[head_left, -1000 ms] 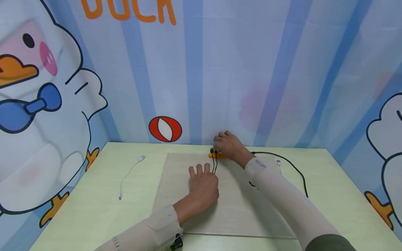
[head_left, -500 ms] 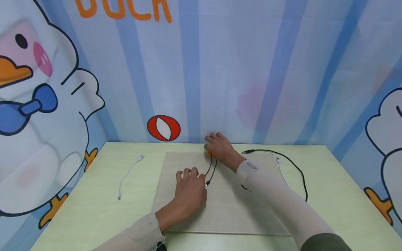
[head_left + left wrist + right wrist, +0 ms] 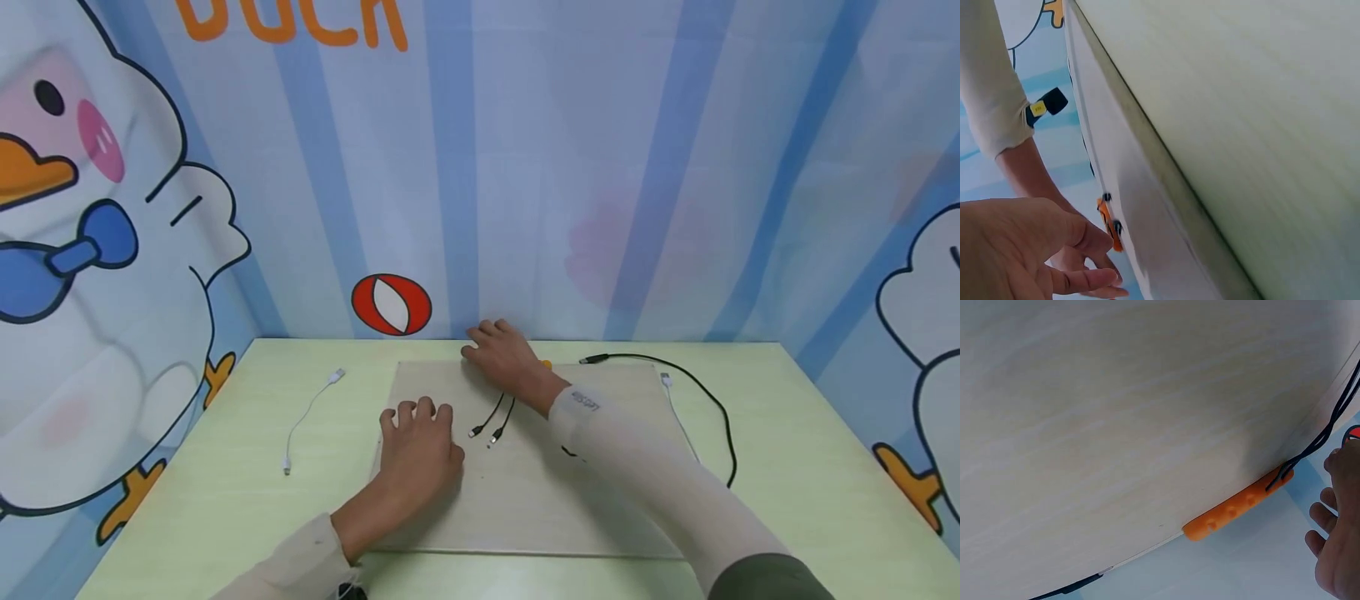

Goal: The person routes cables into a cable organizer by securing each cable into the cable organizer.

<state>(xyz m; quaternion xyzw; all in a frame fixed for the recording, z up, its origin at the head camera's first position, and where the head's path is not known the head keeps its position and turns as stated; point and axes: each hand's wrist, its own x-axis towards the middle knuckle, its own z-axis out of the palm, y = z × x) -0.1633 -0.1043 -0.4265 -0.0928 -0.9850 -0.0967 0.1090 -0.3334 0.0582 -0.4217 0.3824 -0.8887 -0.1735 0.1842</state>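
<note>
In the head view my left hand (image 3: 418,454) is over the left part of the pale board (image 3: 570,508), fingers apart and slightly bent, with nothing seen in it. My right hand (image 3: 501,357) is at the board's far edge, its fingers loosely bent. The right wrist view shows it beside an orange notched strip (image 3: 1232,512), apart from it. Two thin black cables (image 3: 1329,428) pass through one end of that strip. On the board lie their small plugs (image 3: 495,439). My right forearm hides most of the strip in the head view.
A short white cable (image 3: 303,421) lies on the table at left, another white cable (image 3: 678,417) at right. A thicker black cable (image 3: 693,379) curves across the right side. Behind the table's far edge hangs a printed backdrop (image 3: 510,167).
My left hand has moved left, away from the thin black cables, and their plugs now show. My right hand has moved left past the orange strip, uncovering the thicker cable's end.
</note>
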